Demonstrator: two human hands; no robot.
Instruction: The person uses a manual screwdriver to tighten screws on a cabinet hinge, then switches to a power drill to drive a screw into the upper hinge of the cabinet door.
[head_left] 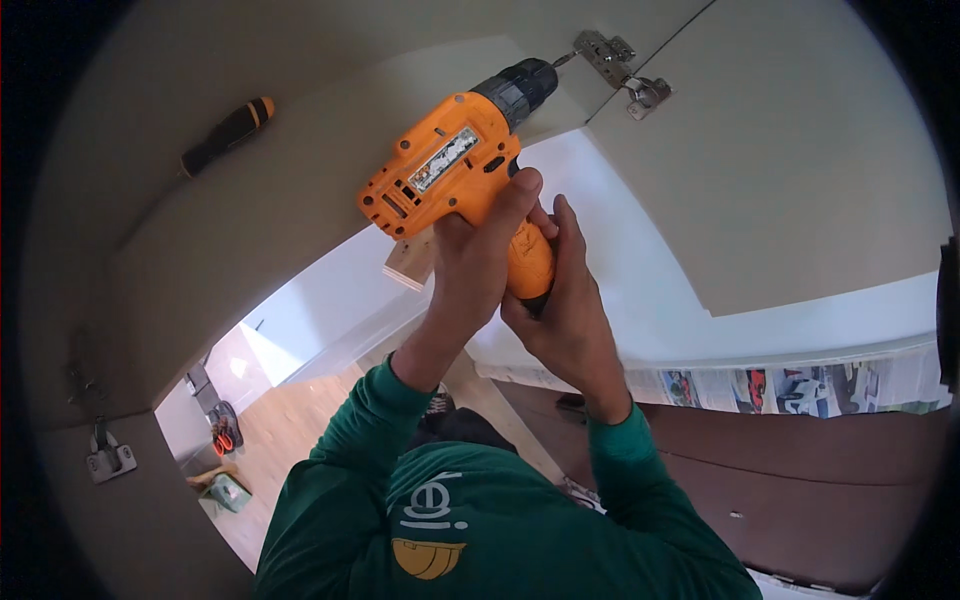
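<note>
An orange cordless drill (445, 165) with a black chuck (517, 90) points up and to the right. Its bit (566, 60) meets the metal cabinet hinge (605, 62), or ends very close to it. The hinge spans the seam between two beige panels. My left hand (468, 262) is closed round the upper part of the drill's handle, thumb near the trigger. Lower down, my right hand (572, 310) wraps the handle and its base from the other side. Parts of the fingers are hidden behind the drill.
A black and orange screwdriver (228, 135) lies on the beige panel at left. Another hinge (108, 458) sits at lower left. The cabinet door (800, 170) extends right. Below are a printed paper strip (800, 390), a brown surface (800, 490) and, on the wooden floor, orange-handled tools (223, 430).
</note>
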